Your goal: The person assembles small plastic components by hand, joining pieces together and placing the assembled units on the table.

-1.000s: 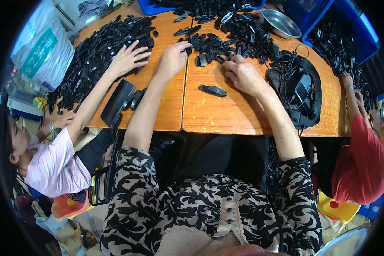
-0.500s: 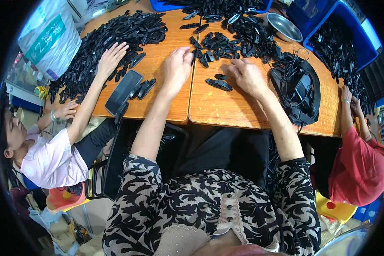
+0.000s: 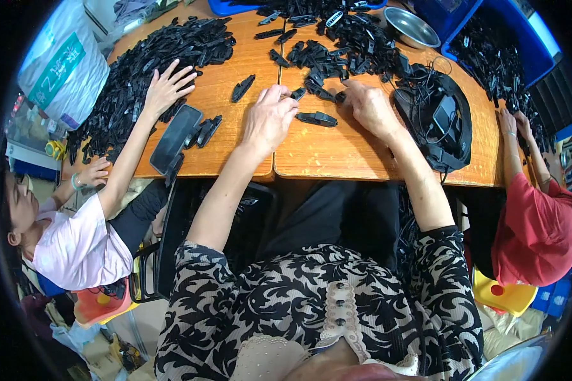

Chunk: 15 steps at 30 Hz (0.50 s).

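Observation:
My left hand (image 3: pixel 271 119) is over the table seam, its fingers closed together at a small black plastic clip-like part (image 3: pixel 298 93). Across from it, my right hand (image 3: pixel 370 109) pinches another small dark piece (image 3: pixel 340 97) at its fingertips, partly hidden by them. Between the hands, nearer to me, a long black clip-like part (image 3: pixel 317 119) lies flat on the wooden table (image 3: pixel 337 159). One more black part (image 3: pixel 243 88) lies alone left of my left hand. A loose heap of such parts (image 3: pixel 327 60) spreads just beyond both hands.
A black headset with cables (image 3: pixel 433 120) lies right of my right hand. Farther off are a metal bowl (image 3: pixel 413 28) and a blue bin (image 3: pixel 508 44) of black parts. At left, a phone (image 3: pixel 177 136) stands near a co-worker's hand (image 3: pixel 168 89) on a big pile.
My left hand has come nearer to me, and a black part now lies to its left. Of two pieces between my hands, one remains there. My right hand's fingers have closed on a small piece.

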### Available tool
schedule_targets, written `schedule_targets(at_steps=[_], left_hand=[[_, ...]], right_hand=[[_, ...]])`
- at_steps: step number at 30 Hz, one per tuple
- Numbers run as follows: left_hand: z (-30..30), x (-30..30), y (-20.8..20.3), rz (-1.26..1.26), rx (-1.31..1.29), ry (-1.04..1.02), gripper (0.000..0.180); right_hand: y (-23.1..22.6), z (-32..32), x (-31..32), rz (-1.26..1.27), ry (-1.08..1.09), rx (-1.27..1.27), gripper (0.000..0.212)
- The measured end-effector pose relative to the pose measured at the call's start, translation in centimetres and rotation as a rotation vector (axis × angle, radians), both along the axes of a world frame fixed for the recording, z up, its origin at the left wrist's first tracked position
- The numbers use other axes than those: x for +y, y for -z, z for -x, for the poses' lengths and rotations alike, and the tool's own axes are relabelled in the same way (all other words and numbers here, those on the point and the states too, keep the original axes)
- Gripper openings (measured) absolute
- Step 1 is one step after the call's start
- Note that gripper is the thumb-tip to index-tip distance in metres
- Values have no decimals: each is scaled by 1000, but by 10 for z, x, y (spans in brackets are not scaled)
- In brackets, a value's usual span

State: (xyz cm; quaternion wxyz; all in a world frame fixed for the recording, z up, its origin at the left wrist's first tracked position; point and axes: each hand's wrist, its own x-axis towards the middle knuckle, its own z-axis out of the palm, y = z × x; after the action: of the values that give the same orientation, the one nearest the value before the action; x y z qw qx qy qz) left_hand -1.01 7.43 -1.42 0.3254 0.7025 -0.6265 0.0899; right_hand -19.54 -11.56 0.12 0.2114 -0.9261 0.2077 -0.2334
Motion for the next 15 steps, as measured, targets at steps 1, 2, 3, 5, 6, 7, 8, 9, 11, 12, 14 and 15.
schedule_targets(at_steps=[1, 2, 3, 5, 6, 7, 8, 9, 11, 12, 14, 15], left_hand=[[-1, 0, 1, -3, 1, 1, 16], [-1, -2, 0, 0, 137, 27, 18], [-1, -4, -2, 2, 272, 53, 21], [-6, -15, -8, 38, 347, 90, 22], [-8, -22, -10, 75, 419, 127, 24], [-10, -28, -12, 77, 420, 132, 24], [-15, -30, -9, 32, 339, 199, 27], [-21, -32, -7, -13, 257, 266, 30], [-28, -29, -3, -111, 117, 289, 33], [-29, -27, -1, -108, 97, 285, 32], [-26, -24, -1, -104, 79, 278, 32], [-22, -24, -4, -84, 63, 195, 29]], right_hand=[[-2, 2, -1, -3, 1, 1, 14], [-5, 5, -2, 95, -38, 13, 22], [-9, 7, -4, 193, -78, 25, 32], [-9, 11, -10, 305, -167, 33, 42], [-6, 11, -15, 342, -207, 35, 40], [-2, 12, -20, 380, -246, 38, 38], [-3, 9, -19, 378, -251, 36, 38], [-3, 8, -19, 294, -215, 82, 36], [-5, 7, -18, 208, -179, 129, 34], [-6, 9, -18, 130, -142, 109, 31], [-6, 13, -17, 51, -108, 91, 29], [-4, 15, -17, 28, -54, 115, 29]])
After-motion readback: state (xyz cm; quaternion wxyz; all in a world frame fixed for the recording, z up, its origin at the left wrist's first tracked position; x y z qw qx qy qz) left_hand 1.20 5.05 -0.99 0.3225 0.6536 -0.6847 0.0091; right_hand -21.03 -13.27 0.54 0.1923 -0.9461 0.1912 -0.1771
